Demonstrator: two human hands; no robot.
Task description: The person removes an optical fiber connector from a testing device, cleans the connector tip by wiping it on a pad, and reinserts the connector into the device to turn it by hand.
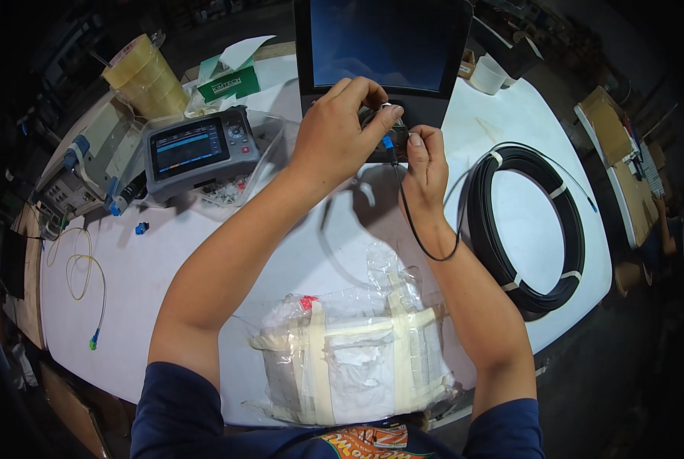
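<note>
In front of the dark screen (pixel 384 46), my left hand (pixel 342 126) is closed, thumb and fingers bent together near a small whitish bit. What it pinches is mostly hidden. My right hand (pixel 426 164) is closed too, thumb against forefinger, at the edge of a small dark fixture (pixel 400 142); I cannot make out what is in its fingers. Between the hands is a blue fiber connector (pixel 388 143), upright at the fixture. Its thin black cable (pixel 404 203) drops down, loops across my right wrist and runs toward the black cable coil (pixel 476 229), which is bound with pale ties.
A handheld tester (pixel 196 149) rests on a clear plastic bin (pixel 269 164) at left, near tape rolls (pixel 147 76) and a green wipe box (pixel 231 83). A yellow fiber lead (pixel 89 264) lies far left. Close to me sits a plastic-wrapped, taped bundle (pixel 357 367).
</note>
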